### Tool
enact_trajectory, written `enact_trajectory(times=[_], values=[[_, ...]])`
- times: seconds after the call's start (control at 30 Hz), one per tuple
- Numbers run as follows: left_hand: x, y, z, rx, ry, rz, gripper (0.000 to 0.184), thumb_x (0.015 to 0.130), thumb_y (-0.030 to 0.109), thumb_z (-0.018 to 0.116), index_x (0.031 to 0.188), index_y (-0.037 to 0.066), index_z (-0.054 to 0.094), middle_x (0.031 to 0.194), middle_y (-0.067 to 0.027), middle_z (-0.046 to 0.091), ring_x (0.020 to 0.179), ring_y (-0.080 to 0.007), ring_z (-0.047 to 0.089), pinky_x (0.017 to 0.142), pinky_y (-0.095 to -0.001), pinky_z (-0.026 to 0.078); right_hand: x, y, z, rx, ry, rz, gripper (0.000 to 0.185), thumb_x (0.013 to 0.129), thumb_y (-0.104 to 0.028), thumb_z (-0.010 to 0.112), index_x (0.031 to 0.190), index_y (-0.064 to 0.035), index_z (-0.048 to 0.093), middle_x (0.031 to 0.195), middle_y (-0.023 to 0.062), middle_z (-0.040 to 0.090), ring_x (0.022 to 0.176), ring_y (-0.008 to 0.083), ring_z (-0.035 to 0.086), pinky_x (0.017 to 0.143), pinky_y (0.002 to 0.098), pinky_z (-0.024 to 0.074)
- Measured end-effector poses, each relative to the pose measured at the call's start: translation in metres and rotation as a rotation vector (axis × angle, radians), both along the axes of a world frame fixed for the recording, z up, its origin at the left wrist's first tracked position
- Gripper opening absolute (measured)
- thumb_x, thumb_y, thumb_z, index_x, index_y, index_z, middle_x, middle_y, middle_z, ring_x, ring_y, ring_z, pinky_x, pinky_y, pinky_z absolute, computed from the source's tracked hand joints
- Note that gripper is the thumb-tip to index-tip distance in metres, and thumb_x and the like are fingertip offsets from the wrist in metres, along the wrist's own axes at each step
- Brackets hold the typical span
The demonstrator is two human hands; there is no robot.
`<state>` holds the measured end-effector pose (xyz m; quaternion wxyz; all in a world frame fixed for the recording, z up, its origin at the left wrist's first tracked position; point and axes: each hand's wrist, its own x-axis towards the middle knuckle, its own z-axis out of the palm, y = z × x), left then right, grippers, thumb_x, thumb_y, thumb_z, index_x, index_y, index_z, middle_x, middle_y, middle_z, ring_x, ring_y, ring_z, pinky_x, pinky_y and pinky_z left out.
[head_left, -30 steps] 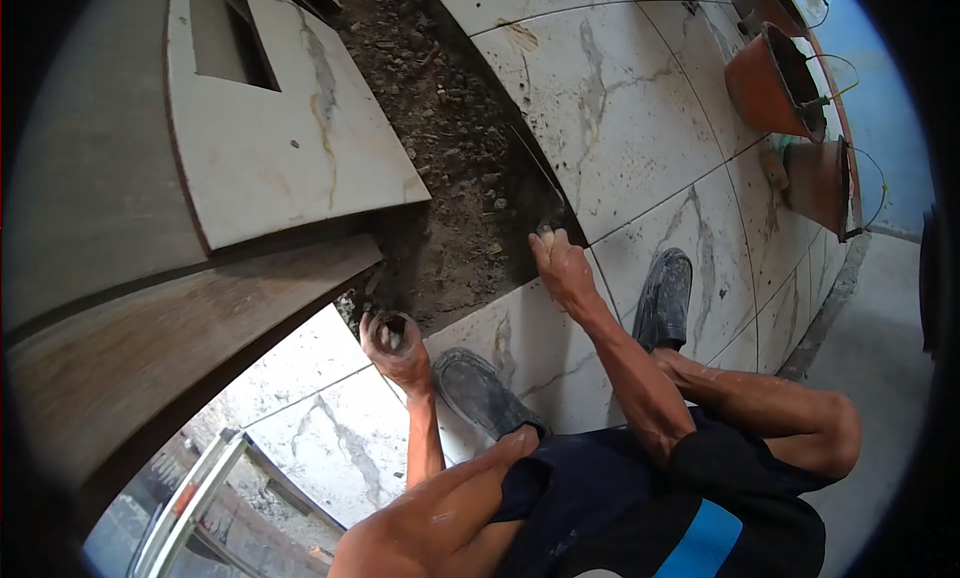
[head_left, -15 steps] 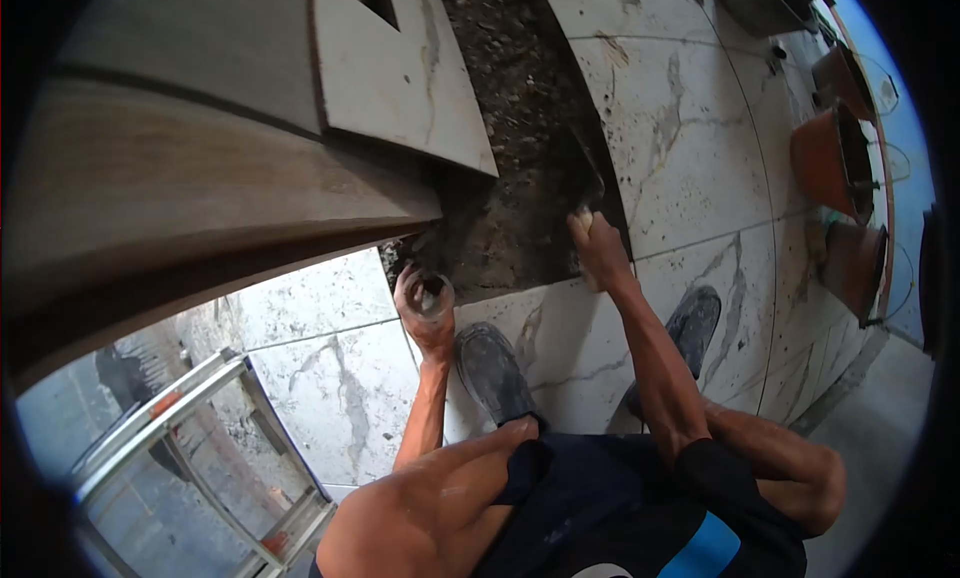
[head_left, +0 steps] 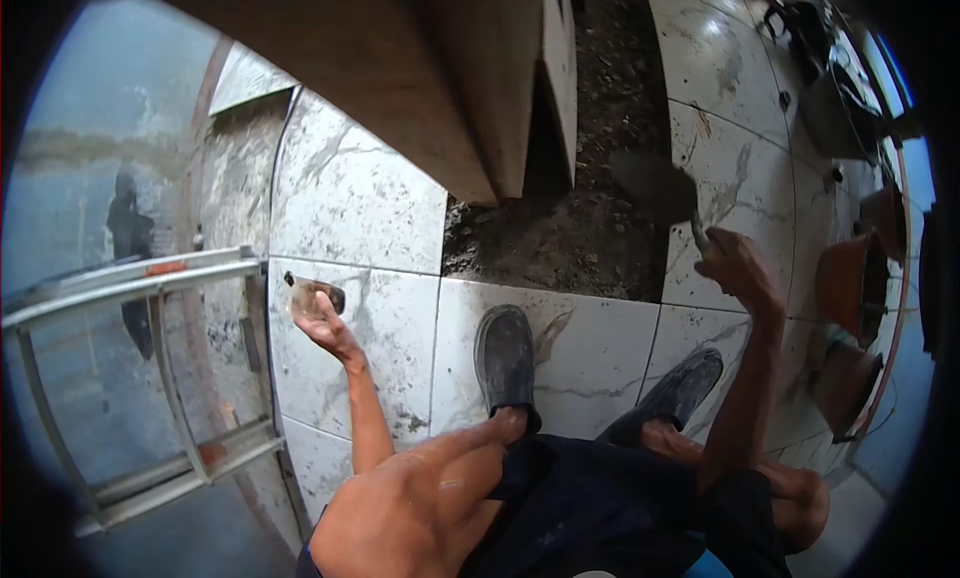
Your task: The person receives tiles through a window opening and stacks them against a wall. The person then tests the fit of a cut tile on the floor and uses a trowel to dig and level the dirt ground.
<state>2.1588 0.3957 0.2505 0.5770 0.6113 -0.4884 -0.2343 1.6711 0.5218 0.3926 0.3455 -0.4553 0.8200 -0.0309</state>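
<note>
My left hand [head_left: 338,333] is closed around a clear plastic cup [head_left: 308,300], smeared with dirt and tipped on its side over the white tiles. My right hand [head_left: 745,270] grips the handle of a trowel [head_left: 655,188]. Its broad dark blade hangs near the right edge of a strip of dark, loose earth or mortar [head_left: 560,246]. Marble-patterned tiles [head_left: 545,313] border this strip. What the cup contains cannot be made out.
A wooden post or door frame [head_left: 420,88] juts in from the top. An aluminium ladder [head_left: 150,288] lies at the left. Orange buckets [head_left: 850,288] and a dark bucket [head_left: 835,113] line the right side. My shoes [head_left: 505,353] stand on the tiles.
The view has turned. My left hand has moved away from the strip's edge, out over the tiles, with the cup tipped. My right hand has raised the trowel from the strip's right side.
</note>
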Motion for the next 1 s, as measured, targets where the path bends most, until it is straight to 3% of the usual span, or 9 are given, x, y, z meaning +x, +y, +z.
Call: enact_trajectory(times=[0.03,0.1,0.17,0.2,0.27,0.33,0.57,0.63,1.0], values=[[0.02,0.002,0.002,0.292,-0.162,0.063,0.051,0.084,0.019,0.054,0.122,-0.004,0.03,0.107,-0.0152,0.051,0.101,-0.025,0.048,0.088,-0.0321,0.039,-0.013,0.007,-0.007,-0.066,0.122,0.262,0.04,0.065,-0.023,0.066,0.095,-0.0006,0.054,0.076,0.0135,0.059,0.069,0.023,0.058,0.061,0.0337,0.0445],[0.042,-0.002,-0.012,0.241,-0.067,0.081,0.053,0.084,0.018,0.055,0.122,-0.004,0.028,0.105,-0.0166,0.051,0.094,-0.0241,0.051,0.081,-0.0311,0.042,0.02,-0.013,0.022,-0.049,-0.062,0.426,0.044,0.063,-0.026,0.067,0.098,-0.0014,0.056,0.089,0.0142,0.06,0.084,0.0262,0.058,0.073,0.0332,0.0437],[0.06,-0.007,-0.032,0.138,0.069,0.076,0.056,0.083,0.017,0.056,0.122,-0.006,0.024,0.101,-0.0194,0.051,0.08,-0.0222,0.056,0.066,-0.029,0.049,0.061,-0.025,0.019,-0.116,-0.272,0.264,0.045,0.068,-0.034,0.068,0.099,-0.0027,0.057,0.091,0.0112,0.06,0.083,0.02,0.057,0.07,0.0321,0.0447],[0.064,-0.009,-0.038,0.077,0.136,0.076,0.057,0.082,0.016,0.057,0.122,-0.006,0.022,0.099,-0.0208,0.051,0.073,-0.0213,0.058,0.058,-0.0279,0.053,0.072,-0.04,-0.013,0.069,-0.873,0.11,0.044,0.071,-0.036,0.067,0.098,-0.0026,0.055,0.078,0.0065,0.059,0.07,0.0134,0.057,0.059,0.0283,0.0455],[0.066,-0.006,-0.044,0.08,0.14,0.126,0.056,0.081,0.019,0.058,0.12,-0.005,0.026,0.099,-0.0193,0.051,0.076,-0.0214,0.057,0.062,-0.0288,0.051,0.129,-0.053,-0.043,0.167,-0.411,0.213,0.045,0.073,-0.035,0.066,0.099,0.0001,0.054,0.07,0.0075,0.056,0.066,0.0155,0.056,0.057,0.0283,0.045],[0.063,-0.01,-0.048,0.08,0.123,0.14,0.054,0.079,0.025,0.061,0.114,-0.004,0.032,0.099,-0.0163,0.052,0.083,-0.0217,0.055,0.069,-0.0306,0.048,0.17,-0.037,-0.077,-0.176,-0.368,0.188,0.04,0.076,-0.035,0.063,0.093,-0.001,0.053,0.06,0.0043,0.051,0.052,0.0099,0.051,0.047,0.026,0.0418],[0.076,0.002,-0.036,0.1,0.027,0.221,0.051,0.08,0.02,0.059,0.115,-0.004,0.032,0.114,-0.0158,0.044,0.101,-0.0241,0.049,0.089,-0.0329,0.038,0.256,-0.044,-0.1,-0.328,-0.825,-0.155,0.029,0.08,-0.029,0.06,0.081,-0.0029,0.047,0.051,0.0016,0.045,0.038,0.0074,0.044,0.035,0.0219,0.0339],[0.082,-0.02,-0.045,-0.17,0.012,0.249,0.052,0.076,0.016,0.064,0.114,-0.003,0.034,0.108,-0.0163,0.046,0.099,-0.0213,0.05,0.082,-0.0309,0.043,0.264,-0.044,-0.111,-0.224,-0.822,-0.303,0.022,0.082,-0.023,0.056,0.081,-0.0037,0.045,0.049,0.0002,0.042,0.036,0.0073,0.041,0.034,0.0219,0.0329],[0.291,-0.081,-0.044,-0.011,-0.401,0.897,0.066,0.069,0.03,0.069,0.117,0.0,0.035,0.109,-0.0209,0.045,0.106,-0.0326,0.044,0.085,-0.0385,0.039,0.27,-0.034,-0.126,-0.295,-0.612,-0.331,0.018,0.084,-0.019,0.05,0.089,-0.002,0.046,0.051,0.0027,0.042,0.038,0.0108,0.04,0.036,0.0256,0.0332]])
